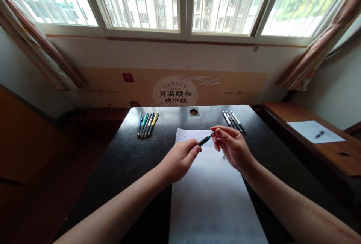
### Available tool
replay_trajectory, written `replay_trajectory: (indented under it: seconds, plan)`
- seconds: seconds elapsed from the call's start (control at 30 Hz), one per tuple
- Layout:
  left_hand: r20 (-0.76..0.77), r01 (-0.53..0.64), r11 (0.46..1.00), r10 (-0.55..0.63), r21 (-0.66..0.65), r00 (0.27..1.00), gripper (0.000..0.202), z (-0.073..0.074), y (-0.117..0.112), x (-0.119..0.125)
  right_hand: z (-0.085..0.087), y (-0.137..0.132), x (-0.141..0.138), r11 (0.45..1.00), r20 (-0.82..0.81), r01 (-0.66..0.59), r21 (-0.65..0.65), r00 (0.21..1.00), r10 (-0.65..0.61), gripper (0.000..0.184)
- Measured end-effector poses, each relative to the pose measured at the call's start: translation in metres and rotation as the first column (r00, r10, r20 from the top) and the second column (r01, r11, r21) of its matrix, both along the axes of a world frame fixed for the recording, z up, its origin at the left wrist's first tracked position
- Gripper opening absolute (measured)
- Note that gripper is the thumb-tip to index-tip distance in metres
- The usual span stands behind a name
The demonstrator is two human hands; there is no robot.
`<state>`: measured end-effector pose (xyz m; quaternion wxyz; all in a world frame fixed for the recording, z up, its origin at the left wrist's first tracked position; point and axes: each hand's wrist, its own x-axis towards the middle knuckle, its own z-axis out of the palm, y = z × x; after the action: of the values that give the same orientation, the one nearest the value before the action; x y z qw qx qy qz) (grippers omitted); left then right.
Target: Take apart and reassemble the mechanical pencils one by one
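Note:
My left hand (179, 158) is closed around the lower barrel of a dark pen (203, 141) with a teal band. It holds the pen slanted above a white sheet of paper (211, 195) on the black table (126, 157). My right hand (229, 144) pinches the pen's upper tip between thumb and fingers. Both hands hover over the far end of the sheet, where there is fine print.
Several coloured pens (147, 124) lie in a row at the table's far left. Several silver and black pens (234, 122) lie at the far right. A small round hole (193, 112) sits at the back edge. A wooden side desk (316, 138) with a paper stands to the right.

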<state>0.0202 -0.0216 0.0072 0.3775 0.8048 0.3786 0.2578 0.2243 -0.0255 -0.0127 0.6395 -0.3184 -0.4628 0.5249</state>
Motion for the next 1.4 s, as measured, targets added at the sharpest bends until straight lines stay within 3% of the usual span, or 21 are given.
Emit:
replay_trajectory:
  seconds: [0.13, 0.53, 0.97, 1.23, 1.4]
  plan:
    - [0.013, 0.007, 1.000, -0.007, 0.009, 1.000, 0.030, 0.000, 0.001, 0.001, -0.008, -0.003, -0.007, 0.998, 0.045, -0.056, 0.006, 0.997, 0.056, 0.020]
    - [0.012, 0.010, 1.000, -0.010, 0.014, 1.000, 0.028, -0.003, 0.003, 0.000, -0.008, -0.002, -0.004, 0.998, 0.214, 0.044, 0.051, 0.975, -0.054, 0.020]
    - [0.006, 0.014, 0.999, -0.014, -0.040, 1.000, 0.031, -0.002, 0.000, 0.001, -0.004, -0.004, -0.007, 0.981, -0.070, -0.112, -0.160, 0.992, 0.102, 0.024]
    - [0.043, 0.026, 0.995, -0.022, -0.098, 0.999, 0.029, -0.003, 0.000, 0.002, -0.012, -0.003, -0.006, 0.994, 0.049, -0.066, -0.083, 0.996, 0.071, 0.024]
    - [0.070, 0.030, 0.993, -0.022, -0.118, 0.997, 0.029, -0.006, 0.001, 0.001, -0.007, -0.002, -0.003, 0.992, 0.085, -0.117, -0.055, 0.989, 0.121, 0.042]
